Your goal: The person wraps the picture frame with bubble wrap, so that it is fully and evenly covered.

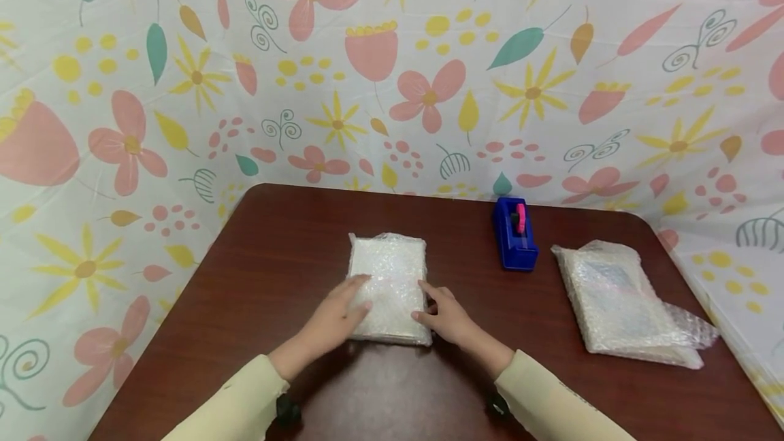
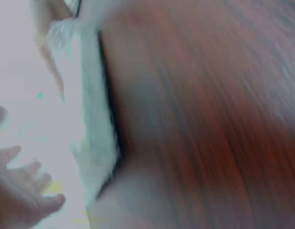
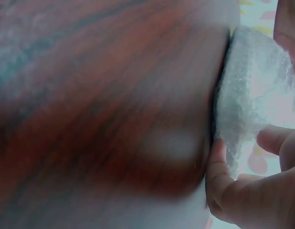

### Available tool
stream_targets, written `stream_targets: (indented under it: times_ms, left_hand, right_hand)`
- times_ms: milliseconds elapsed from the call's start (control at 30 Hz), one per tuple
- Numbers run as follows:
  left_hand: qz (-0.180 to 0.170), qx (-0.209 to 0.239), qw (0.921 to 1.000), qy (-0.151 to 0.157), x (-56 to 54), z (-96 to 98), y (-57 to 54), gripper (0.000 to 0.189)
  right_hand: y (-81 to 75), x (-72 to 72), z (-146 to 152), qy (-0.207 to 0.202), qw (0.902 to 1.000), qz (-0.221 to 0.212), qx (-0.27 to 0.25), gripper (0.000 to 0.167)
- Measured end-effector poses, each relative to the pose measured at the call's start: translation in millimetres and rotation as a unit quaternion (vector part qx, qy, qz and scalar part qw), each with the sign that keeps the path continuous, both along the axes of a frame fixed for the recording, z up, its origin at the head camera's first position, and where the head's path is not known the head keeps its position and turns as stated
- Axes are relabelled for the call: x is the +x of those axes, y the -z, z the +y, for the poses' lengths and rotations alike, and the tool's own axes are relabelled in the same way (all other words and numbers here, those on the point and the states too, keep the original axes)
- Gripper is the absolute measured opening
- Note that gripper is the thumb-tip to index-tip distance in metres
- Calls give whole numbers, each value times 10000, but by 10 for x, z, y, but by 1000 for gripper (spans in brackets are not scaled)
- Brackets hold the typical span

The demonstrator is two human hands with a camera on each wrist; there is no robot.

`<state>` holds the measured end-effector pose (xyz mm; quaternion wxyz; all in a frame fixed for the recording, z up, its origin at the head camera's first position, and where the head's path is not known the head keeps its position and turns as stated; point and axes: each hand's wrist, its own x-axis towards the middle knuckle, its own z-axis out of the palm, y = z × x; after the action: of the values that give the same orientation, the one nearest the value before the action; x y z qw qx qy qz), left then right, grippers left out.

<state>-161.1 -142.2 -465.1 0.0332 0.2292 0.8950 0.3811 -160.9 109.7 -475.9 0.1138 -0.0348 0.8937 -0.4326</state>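
Note:
A flat rectangular package in bubble wrap (image 1: 392, 271) lies on the brown table in front of me, its pale top catching the light. My left hand (image 1: 333, 315) is at its left edge, fingers loosely spread and overlapping the top. In the left wrist view the fingers of that hand (image 2: 23, 191) are apart and bent a little. My right hand (image 1: 450, 318) holds the right edge. Seen from the right wrist, the thumb (image 3: 274, 138) is on the upper edge of the wrapped package (image 3: 238, 90) and a finger lies low along its side.
Toward the back right stands a blue tape dispenser (image 1: 514, 237) with a pink roll. A second bubble-wrapped package (image 1: 618, 298) lies at the right, a loose flap of wrap sticking out. Behind the brown table (image 1: 269, 250) hangs a floral-patterned cloth (image 1: 429, 33).

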Motion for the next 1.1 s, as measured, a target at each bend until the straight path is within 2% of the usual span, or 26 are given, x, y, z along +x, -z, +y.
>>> stream_targets:
  times_ms: [67,133,233,300,500,700,767,967,1100]
  left_hand:
    - [-316,115,9975,-622,-10,-81,16,57]
    - [-719,55,9920,-1035,-13,-144,48,62]
    - [-1388,-69,9820,-1282,-18,-177,107,75]
    - [-1593,-109,9786,-1298,-31,-160,137,81]
    - [-1309,-152,9821,-1349,-51,-54,166,85]
    - [-1269,-33,9810,-1465,-43,-10,179,85]
    - [-1256,4,9811,-1469,-38,0,169,85]
    - [-1163,91,9826,-1445,1,24,158,84]
    - [-1216,54,9811,-1502,46,47,160,85]
  right_hand:
    - [3,13,-8,64,10000,41,-4,69]
    - [7,27,-13,119,9999,69,-24,68]
    - [10,48,-21,196,9997,103,-47,67]
    - [12,56,-30,268,9995,100,-116,67]
    - [27,72,-78,514,9980,47,-360,69]
    - [2,113,-161,487,9981,294,-225,56]
    - [-14,122,-198,477,9981,361,-151,59]
    - [-51,150,-297,633,9978,115,142,84]
    - [-53,177,-344,720,9970,201,194,88]
